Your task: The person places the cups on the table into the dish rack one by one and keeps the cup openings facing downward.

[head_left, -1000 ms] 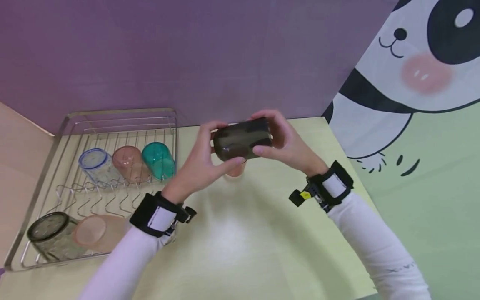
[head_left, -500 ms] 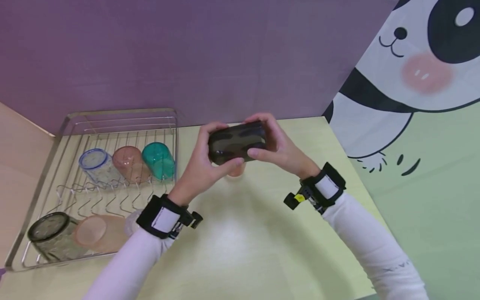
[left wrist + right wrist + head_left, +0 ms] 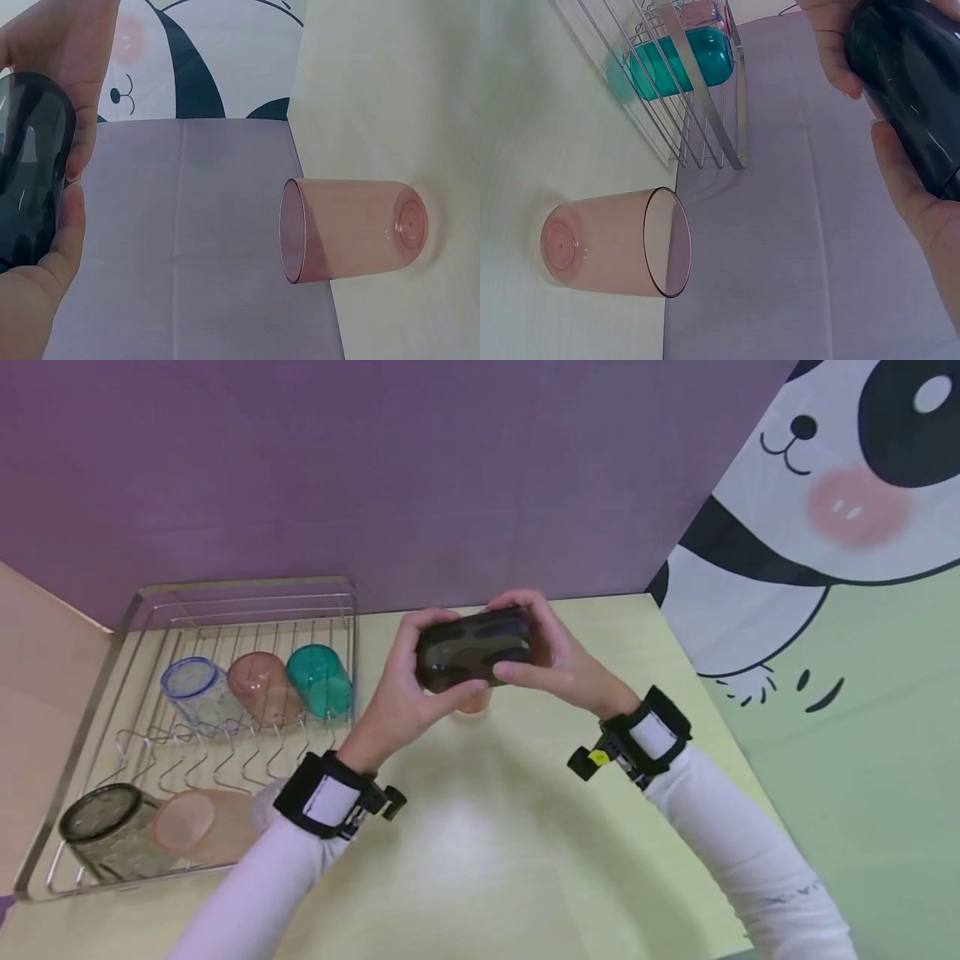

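A dark, see-through cup [image 3: 472, 650] lies sideways in the air between my hands. My left hand [image 3: 405, 693] grips its left end, thumb along the near side. At the right end my right hand [image 3: 558, 664] holds it, with fingers behind and thumb in front. Both wrist views show the dark cup's [image 3: 30, 172] smooth, shiny wall at the edge. Below stands an upright pink cup [image 3: 352, 231] on the table, its mouth up; in the head view the held cup and hands hide most of it.
A wire dish rack [image 3: 348, 610] stands at the left. Its back row has a blue-rimmed cup [image 3: 197, 689], a pink cup [image 3: 262, 685] and a green cup [image 3: 321, 681]. In front lie a grey glass [image 3: 116, 831] and a frosted pinkish cup [image 3: 206, 827]. A purple wall [image 3: 450, 485] rises behind.
Both hands have shifted slightly left and towards me with the dark cup, mostly in the first half second. The cup has levelled and turned a little. The hands keep their hold.
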The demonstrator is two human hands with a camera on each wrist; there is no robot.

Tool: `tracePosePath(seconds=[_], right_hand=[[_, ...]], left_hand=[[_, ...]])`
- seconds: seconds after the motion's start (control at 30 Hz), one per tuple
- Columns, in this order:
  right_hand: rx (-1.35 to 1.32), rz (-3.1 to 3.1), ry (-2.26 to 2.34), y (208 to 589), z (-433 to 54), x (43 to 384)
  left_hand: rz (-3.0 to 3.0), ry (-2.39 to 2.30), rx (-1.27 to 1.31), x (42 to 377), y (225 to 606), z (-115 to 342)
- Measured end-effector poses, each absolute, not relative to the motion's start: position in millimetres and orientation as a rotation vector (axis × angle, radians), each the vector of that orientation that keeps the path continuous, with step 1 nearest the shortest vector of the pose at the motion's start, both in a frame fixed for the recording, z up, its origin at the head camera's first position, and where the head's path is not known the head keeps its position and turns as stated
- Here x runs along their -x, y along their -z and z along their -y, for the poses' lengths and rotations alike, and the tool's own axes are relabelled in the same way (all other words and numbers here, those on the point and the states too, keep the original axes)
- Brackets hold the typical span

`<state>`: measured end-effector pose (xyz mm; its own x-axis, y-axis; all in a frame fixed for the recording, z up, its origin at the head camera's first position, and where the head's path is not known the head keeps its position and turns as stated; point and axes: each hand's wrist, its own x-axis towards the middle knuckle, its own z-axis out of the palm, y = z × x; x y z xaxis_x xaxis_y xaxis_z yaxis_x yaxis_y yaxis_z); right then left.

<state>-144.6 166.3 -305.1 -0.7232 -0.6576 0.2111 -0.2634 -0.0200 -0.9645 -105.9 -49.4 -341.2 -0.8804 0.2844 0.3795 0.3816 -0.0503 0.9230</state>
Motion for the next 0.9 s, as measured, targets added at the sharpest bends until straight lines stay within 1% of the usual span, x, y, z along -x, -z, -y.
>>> tracePosePath(seconds=[0.2,0.53,0.9], right_hand=[[0.985,-1.992,1.754,305,-166,144],[1.100,-2.148,1.609,302,-174,151],[1.015,-2.207,1.603,301,-190,158]], left_hand=[[2.140,2.086,0.755,105,339,54],[2.153,1.972,0.752,108,336,64],[2.094,1.959,0.719,109,329,80]])
